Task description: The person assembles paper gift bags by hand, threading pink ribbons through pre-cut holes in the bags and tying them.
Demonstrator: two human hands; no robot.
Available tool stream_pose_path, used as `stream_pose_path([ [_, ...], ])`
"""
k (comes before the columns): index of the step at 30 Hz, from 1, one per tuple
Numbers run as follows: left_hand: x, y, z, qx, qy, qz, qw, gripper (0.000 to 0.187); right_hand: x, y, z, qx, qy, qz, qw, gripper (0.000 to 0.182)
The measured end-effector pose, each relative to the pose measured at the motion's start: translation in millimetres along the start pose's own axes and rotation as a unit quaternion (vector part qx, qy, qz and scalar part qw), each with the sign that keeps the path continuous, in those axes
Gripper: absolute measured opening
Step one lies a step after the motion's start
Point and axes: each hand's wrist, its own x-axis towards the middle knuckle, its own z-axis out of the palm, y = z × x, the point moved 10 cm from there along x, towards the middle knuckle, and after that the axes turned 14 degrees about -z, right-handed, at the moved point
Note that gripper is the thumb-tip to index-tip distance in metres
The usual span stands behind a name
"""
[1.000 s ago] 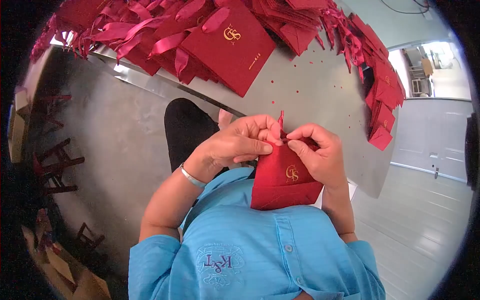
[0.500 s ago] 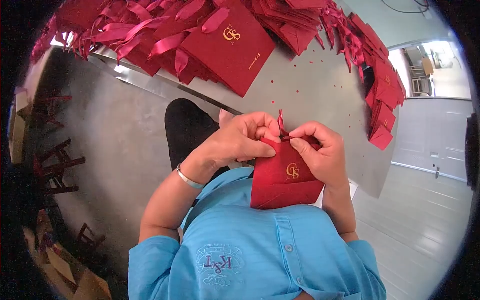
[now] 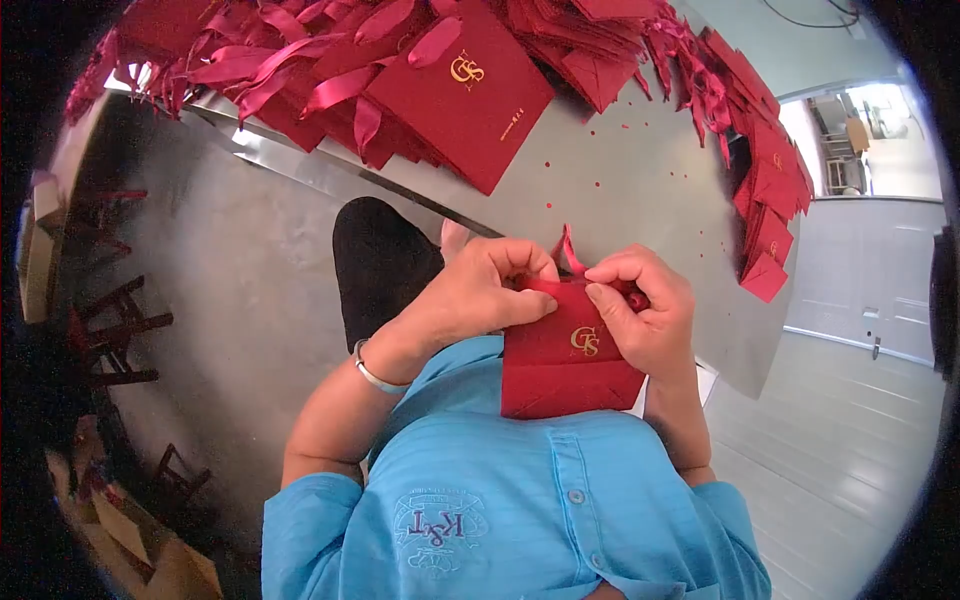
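A small red bag [image 3: 555,365] with a gold monogram hangs between my hands in front of the blue shirt. My left hand [image 3: 485,290], with a bracelet at its wrist, pinches the bag's top edge at its left part. On the other side my right hand [image 3: 645,305] has thumb and forefinger pressed together at the top edge, near the ribbon. A loop of red ribbon [image 3: 570,250] stands up from that edge between the hands. Part of the ribbon is hidden behind the right fingers.
Stacks of red bags [image 3: 465,90] with ribbons lie along the table's [image 3: 620,190] far side. More red bags [image 3: 765,210] are piled at the right. Small red dots are scattered on the table. Dark stools [image 3: 125,330] and an open cardboard box [image 3: 140,530] stand at the left.
The ribbon loop now stands up more visibly between my hands. My right hand has shifted slightly to the right, and the bag's monogram faces the camera more squarely.
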Motion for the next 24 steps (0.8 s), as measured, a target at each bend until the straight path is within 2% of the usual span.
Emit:
stream_pose_path([
  [4,-2,0,0,0.034,0.029,-0.003,0.999,0.011,7,-5,0,-0.032,-0.014,-0.021,0.999,0.012],
  [6,-7,3,-8,0.079,0.103,-0.016,0.991,0.011,16,-26,-3,-0.107,-0.007,-0.113,0.988,0.013],
  [7,-7,1,-7,0.079,0.103,-0.016,0.991,0.011,18,-28,-5,-0.107,-0.008,-0.113,0.988,0.013],
  [9,-8,-1,-11,0.068,0.119,0.011,0.99,0.014,20,-45,-4,-0.17,-0.033,-0.173,0.969,0.015],
  [13,-7,-4,-13,0.036,0.11,0.018,0.993,0.018,17,-42,9,-0.148,-0.049,-0.139,0.978,0.016],
  [18,-7,-1,-11,0.081,0.101,0.02,0.991,0.018,19,-38,19,-0.153,-0.065,-0.111,0.98,0.017],
  [21,-8,1,-9,0.037,0.08,0.003,0.996,0.021,18,-43,25,-0.185,-0.082,-0.161,0.966,0.018],
  [24,-9,1,-7,0.037,0.056,0.01,0.998,0.018,17,-44,24,-0.193,-0.09,-0.166,0.963,0.019],
])
